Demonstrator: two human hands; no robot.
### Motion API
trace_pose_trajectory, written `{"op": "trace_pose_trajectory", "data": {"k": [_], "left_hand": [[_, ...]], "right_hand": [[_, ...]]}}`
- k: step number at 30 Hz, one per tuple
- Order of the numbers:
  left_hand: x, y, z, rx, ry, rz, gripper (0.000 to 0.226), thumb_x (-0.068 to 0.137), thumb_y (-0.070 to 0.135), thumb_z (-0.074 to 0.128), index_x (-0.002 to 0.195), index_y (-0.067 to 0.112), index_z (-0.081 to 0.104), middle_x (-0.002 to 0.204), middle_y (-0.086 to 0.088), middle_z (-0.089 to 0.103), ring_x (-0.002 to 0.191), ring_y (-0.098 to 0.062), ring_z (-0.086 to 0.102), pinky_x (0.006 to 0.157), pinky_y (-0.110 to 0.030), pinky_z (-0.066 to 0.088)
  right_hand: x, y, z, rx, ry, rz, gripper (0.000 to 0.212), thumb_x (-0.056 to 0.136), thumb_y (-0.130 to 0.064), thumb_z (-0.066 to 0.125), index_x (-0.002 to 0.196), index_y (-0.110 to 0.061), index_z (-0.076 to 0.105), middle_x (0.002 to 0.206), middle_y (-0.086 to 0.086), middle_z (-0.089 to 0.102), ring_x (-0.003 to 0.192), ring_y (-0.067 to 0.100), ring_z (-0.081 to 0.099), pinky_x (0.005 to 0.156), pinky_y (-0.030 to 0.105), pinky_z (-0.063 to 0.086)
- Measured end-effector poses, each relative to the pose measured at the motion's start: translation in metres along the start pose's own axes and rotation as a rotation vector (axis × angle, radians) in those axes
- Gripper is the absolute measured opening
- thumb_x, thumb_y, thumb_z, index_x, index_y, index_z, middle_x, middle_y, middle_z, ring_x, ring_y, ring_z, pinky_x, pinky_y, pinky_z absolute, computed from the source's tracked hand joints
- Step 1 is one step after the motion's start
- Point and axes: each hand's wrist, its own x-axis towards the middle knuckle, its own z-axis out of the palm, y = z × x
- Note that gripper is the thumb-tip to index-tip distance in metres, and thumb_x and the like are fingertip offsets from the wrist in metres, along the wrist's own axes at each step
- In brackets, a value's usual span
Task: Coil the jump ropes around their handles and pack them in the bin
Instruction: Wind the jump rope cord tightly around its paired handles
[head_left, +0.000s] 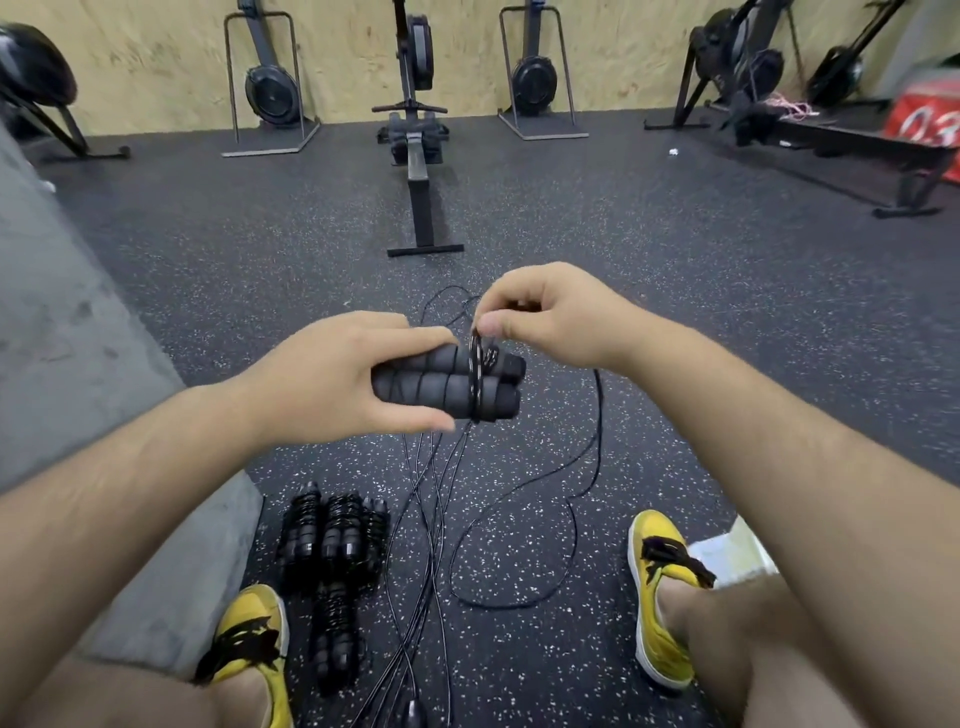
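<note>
We hold a pair of black foam handles (441, 384) out in front of us at mid-frame, above the speckled rubber floor (727, 312). The two handles lie side by side and roughly level. Our left grip (332, 379) is closed around their left end, fingers over the top and thumb underneath. Our right grip (550, 317) sits just above the right part of the handles and pinches the thin black cord (474, 374) between thumb and forefinger. A few turns of that cord already circle both handles together near their right end.

From the handles the loose cord (571, 499) hangs down to the floor. Several strands run towards us between our feet, and one wide loop sweeps out to the right before curving back near the right shoe (660, 587). At the bottom edge a dark handle end (415, 717) lies among the strands.

Beside the left shoe (249, 639), both shoes yellow with black laces, three coiled ropes (332, 535) lie close together on the floor, cord wound tightly round their handles. A fourth coiled bundle (335, 634) lies just nearer to us, touching or almost touching them. A grey padded block (78, 364) runs along the left side, its corner close to those bundles.

Farther off, a rowing machine (415, 156) points towards us from the plywood wall (156, 52), with more machines stood upright on either side. A red box (930, 124) shows at the right edge, blurred.
</note>
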Motion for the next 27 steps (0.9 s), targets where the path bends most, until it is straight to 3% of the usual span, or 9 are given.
{"op": "trace_pose_trajectory", "data": {"k": [3,9,12,14,17,20,24,27], "left_hand": [[-0.001,0.010,-0.009,-0.097,0.114,-0.090,0.057,0.076,0.075,0.063,0.118,0.037,0.059,0.085,0.010,0.058,0.083,-0.010,0.056,0.078,-0.036,0.049],[0.006,0.000,-0.006,0.173,0.201,-0.257,0.066,0.073,0.090,0.051,0.122,0.046,0.053,0.083,0.011,0.050,0.085,-0.015,0.052,0.068,-0.035,0.049],[0.006,-0.019,-0.002,0.290,0.144,-0.313,0.071,0.072,0.092,0.046,0.126,0.046,0.052,0.087,0.009,0.049,0.090,-0.020,0.053,0.065,-0.034,0.046],[0.003,-0.031,0.000,0.345,0.079,-0.324,0.082,0.069,0.096,0.033,0.130,0.044,0.049,0.091,0.006,0.051,0.092,-0.023,0.054,0.066,-0.035,0.048],[-0.002,-0.038,0.002,0.332,-0.016,-0.272,0.091,0.065,0.101,0.025,0.131,0.043,0.048,0.093,0.005,0.053,0.092,-0.025,0.054,0.071,-0.038,0.052],[-0.002,-0.024,0.004,0.269,-0.103,-0.116,0.078,0.070,0.096,0.039,0.124,0.042,0.053,0.087,0.010,0.048,0.085,-0.019,0.049,0.071,-0.036,0.049],[-0.001,-0.002,0.003,0.077,-0.020,0.018,0.078,0.075,0.082,0.058,0.134,0.032,0.055,0.088,0.010,0.052,0.085,-0.014,0.050,0.077,-0.033,0.046],[-0.004,0.012,-0.007,-0.060,-0.003,0.009,0.072,0.078,0.074,0.062,0.136,0.035,0.050,0.097,0.014,0.057,0.094,-0.007,0.055,0.084,-0.030,0.045]], "right_hand": [[0.002,0.013,0.022,0.177,0.056,0.068,0.024,0.097,-0.014,0.059,0.082,-0.030,0.067,0.076,-0.012,0.065,0.071,0.012,0.055,0.070,0.031,0.047],[-0.004,-0.010,0.075,0.014,-0.159,0.212,0.016,0.101,-0.008,0.039,0.101,-0.011,0.055,0.090,0.002,0.057,0.071,0.013,0.048,0.063,0.025,0.035],[-0.013,-0.033,0.068,-0.104,-0.302,0.264,0.021,0.104,-0.024,0.043,0.104,-0.009,0.057,0.084,0.001,0.058,0.070,0.014,0.052,0.059,0.032,0.039],[-0.023,-0.047,0.053,-0.191,-0.337,0.228,0.026,0.104,-0.033,0.045,0.100,-0.012,0.060,0.080,-0.001,0.059,0.069,0.014,0.055,0.059,0.027,0.042],[-0.030,-0.063,0.028,-0.337,-0.250,0.108,0.029,0.104,-0.033,0.045,0.097,-0.016,0.067,0.077,-0.004,0.059,0.068,0.014,0.053,0.056,0.023,0.038],[-0.023,-0.053,0.012,-0.410,-0.081,-0.004,0.021,0.100,-0.037,0.055,0.092,-0.022,0.068,0.069,-0.012,0.055,0.066,0.004,0.049,0.058,0.027,0.036],[-0.009,-0.015,0.001,-0.172,0.045,-0.020,0.011,0.093,-0.034,0.068,0.085,-0.027,0.070,0.067,-0.013,0.061,0.063,-0.001,0.050,0.061,0.017,0.038],[-0.007,-0.001,0.008,0.110,0.039,0.066,0.029,0.095,-0.015,0.064,0.073,-0.034,0.064,0.067,-0.019,0.060,0.064,-0.002,0.050,0.064,0.022,0.041]]}}
